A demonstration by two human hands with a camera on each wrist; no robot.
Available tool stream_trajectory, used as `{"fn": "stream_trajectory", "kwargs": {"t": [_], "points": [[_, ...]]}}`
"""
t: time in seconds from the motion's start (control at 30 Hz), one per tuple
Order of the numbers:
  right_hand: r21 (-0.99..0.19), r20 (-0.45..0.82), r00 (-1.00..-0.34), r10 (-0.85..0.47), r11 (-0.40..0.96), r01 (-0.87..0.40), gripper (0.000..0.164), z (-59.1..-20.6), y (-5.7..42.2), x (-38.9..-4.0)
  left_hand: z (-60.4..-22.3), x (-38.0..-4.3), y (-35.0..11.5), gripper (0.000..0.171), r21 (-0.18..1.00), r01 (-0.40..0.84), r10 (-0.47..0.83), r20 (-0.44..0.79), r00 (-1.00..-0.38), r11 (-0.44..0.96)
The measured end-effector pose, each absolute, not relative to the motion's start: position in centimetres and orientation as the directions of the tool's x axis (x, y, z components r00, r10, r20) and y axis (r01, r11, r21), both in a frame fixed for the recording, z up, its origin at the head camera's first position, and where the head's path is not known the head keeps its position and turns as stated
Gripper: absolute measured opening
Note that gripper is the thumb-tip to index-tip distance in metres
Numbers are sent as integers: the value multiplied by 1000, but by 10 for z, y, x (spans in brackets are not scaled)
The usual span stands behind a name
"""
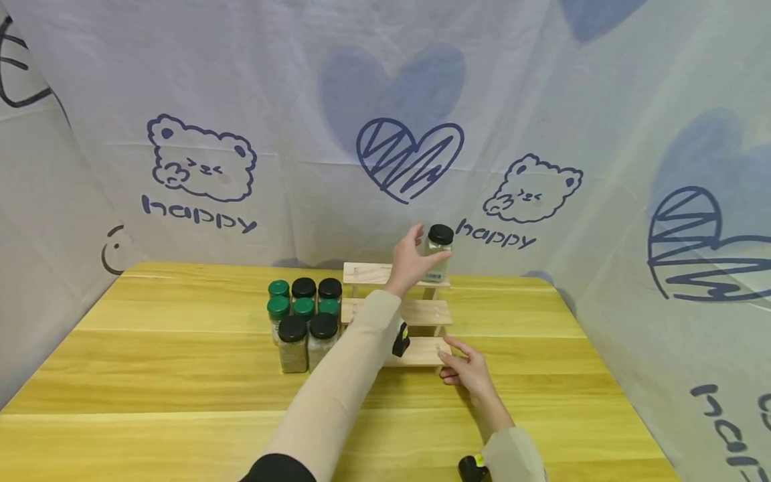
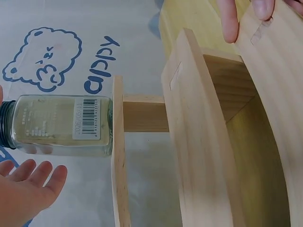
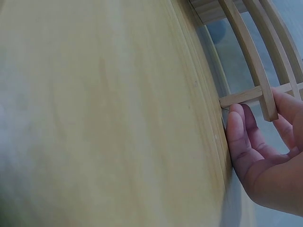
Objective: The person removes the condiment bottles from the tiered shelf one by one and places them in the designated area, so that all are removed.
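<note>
A clear glass spice jar (image 1: 436,261) with a black lid stands upright at the right end of the top tier of a three-tier wooden rack (image 1: 426,312). Around it, my left hand (image 1: 412,261) is spread, fingers and thumb apart. In the left wrist view the left-hand fingers (image 2: 40,182) sit off the jar (image 2: 61,124), whose barcode label faces the camera. My right hand (image 1: 471,371) pinches the right end of the rack's lowest board, thumb on one side and fingers on the other; the right wrist view shows this hand (image 3: 270,146) at the board's end.
Left of the rack, several jars with black lids (image 1: 292,328) and green lids (image 1: 278,306) stand grouped on the wooden table (image 1: 150,375). My left forearm partly covers the rack. A printed cloth (image 1: 289,100) hangs behind the table and along its sides.
</note>
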State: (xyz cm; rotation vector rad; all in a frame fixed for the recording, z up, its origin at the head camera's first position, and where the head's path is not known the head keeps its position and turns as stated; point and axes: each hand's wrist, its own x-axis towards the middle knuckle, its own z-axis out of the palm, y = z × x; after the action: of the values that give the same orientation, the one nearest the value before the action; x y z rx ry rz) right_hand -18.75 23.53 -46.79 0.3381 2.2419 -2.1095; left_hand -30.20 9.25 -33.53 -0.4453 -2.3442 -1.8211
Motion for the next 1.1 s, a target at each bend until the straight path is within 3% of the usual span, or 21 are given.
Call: {"fn": "stream_trajectory", "kwargs": {"t": [0.33,0.73,1.1], "points": [[-980,-188,-973,132,34,194,45,-467,234,-189,-335,-307,96,81,921,306,175,269,-947,242],[-980,-188,-975,121,46,195,45,-467,236,-187,-339,-307,96,70,910,334,199,290,-936,244],[-981,-187,-975,122,35,192,45,-465,235,-187,-340,-308,95,57,927,298,144,270,-952,229]]}}
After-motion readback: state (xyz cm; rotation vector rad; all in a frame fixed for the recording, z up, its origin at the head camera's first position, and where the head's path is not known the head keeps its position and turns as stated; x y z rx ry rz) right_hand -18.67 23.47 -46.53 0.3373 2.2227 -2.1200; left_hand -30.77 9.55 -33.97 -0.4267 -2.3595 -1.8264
